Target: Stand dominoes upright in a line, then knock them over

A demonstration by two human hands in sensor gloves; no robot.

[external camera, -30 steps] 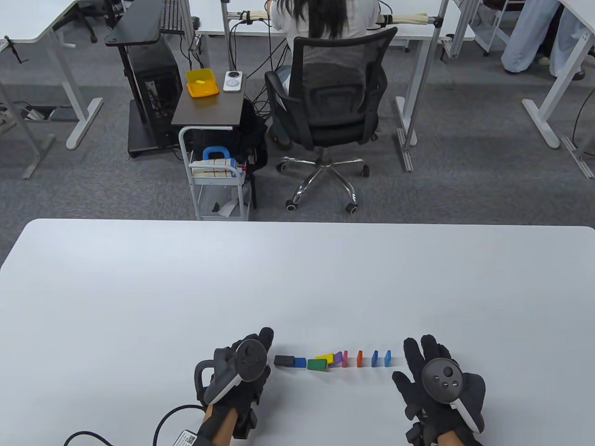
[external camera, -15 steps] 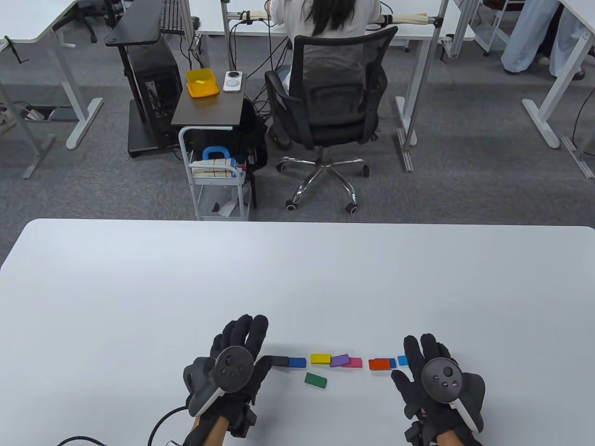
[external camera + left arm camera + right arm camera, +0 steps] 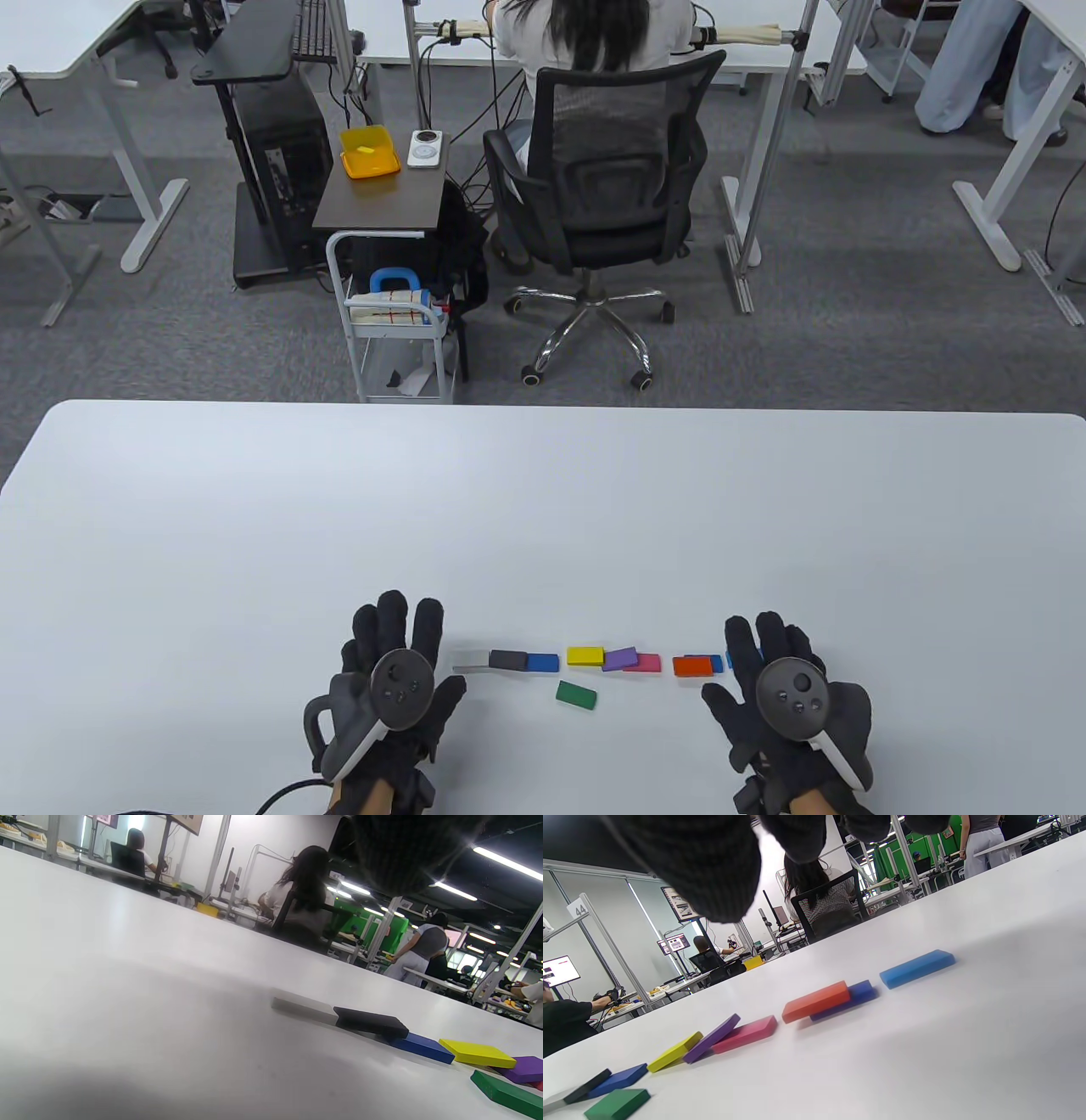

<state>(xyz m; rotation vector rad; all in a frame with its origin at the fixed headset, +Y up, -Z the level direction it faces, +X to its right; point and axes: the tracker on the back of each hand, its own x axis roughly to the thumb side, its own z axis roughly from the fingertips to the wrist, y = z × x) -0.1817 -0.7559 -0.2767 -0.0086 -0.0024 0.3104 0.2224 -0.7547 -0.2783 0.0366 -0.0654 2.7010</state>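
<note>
The dominoes all lie flat in a row on the white table [image 3: 543,509]: grey [image 3: 471,660], black [image 3: 507,659], blue [image 3: 543,662], yellow [image 3: 585,655], purple [image 3: 620,657], pink [image 3: 648,664], orange [image 3: 691,667] overlapping a dark blue one [image 3: 861,992], and light blue [image 3: 917,968]. A green domino [image 3: 576,694] lies apart, nearer me. My left hand [image 3: 397,654] is just left of the grey end, fingers straight, holding nothing. At the other end my right hand [image 3: 764,662], fingers straight and empty, covers most of the light blue piece in the table view.
The table's near edge runs just behind both wrists. Beyond its far edge stand a wire trolley [image 3: 399,340] and an office chair [image 3: 602,212] with a seated person. White tabletop stretches far and to either side of the row.
The standing dominoes have toppled flat to the right and the green one has slid toward me. My left hand has opened and drawn back left, uncovering the grey domino. The right hand has shifted slightly left.
</note>
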